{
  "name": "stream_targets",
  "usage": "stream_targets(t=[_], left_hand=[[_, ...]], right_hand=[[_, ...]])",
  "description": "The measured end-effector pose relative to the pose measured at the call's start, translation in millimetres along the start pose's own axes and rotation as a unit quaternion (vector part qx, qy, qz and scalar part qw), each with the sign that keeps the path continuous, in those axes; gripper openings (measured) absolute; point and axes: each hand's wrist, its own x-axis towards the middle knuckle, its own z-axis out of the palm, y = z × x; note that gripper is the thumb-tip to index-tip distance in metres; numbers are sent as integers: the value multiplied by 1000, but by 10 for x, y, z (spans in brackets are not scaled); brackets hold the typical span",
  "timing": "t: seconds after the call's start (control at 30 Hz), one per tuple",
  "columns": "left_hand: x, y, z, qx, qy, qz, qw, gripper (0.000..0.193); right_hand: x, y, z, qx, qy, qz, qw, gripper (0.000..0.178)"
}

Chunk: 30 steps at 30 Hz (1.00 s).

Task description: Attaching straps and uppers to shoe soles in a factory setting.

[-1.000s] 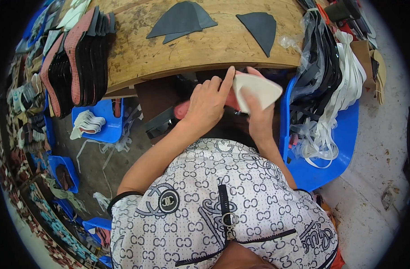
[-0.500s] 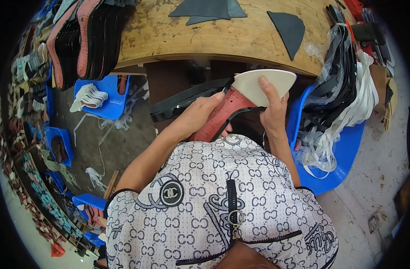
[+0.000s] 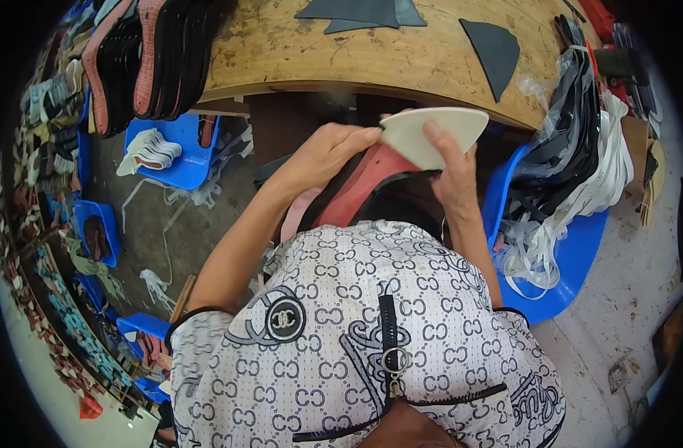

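In front of my chest I hold a red insole (image 3: 371,175) with black edging and a pale, pointed toe piece (image 3: 412,138). My right hand (image 3: 453,160) grips the toe piece from its right side, thumb lying on its pale face and fingers hidden beneath. At the toe piece's left edge, my left hand (image 3: 334,153) pinches a small dark bit of edging between thumb and forefinger. Below the left wrist, a black band and a pink strip run beside the insole toward my shirt. The insole's lower end is hidden at my shirt.
Stacked red and black insoles (image 3: 143,67) stand at the wooden table's (image 3: 281,63) left end. Dark grey leather pieces (image 3: 494,56) lie on top. A blue bin (image 3: 569,280) at right holds black and white strips (image 3: 591,179). Another blue bin (image 3: 188,168) at left holds white pieces.
My left hand has moved up and forward, from the insole's side to the toe piece's edge. The insole has tilted, and the long black strip at its left has mostly gone from sight.
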Motion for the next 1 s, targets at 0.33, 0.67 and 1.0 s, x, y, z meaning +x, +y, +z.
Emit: stream_targets(t=[0.33,0.67,1.0], left_hand=[[-299,-75,-4,67,-13,45,997,38],[106,342,-173,308,-20,150,939,29],[15,340,-111,4,10,142,990,33]], right_hand=[[-69,28,-161,-28,-13,78,996,39],[-1,-54,-8,50,-104,34,993,46],[137,-56,71,79,-125,25,989,44]])
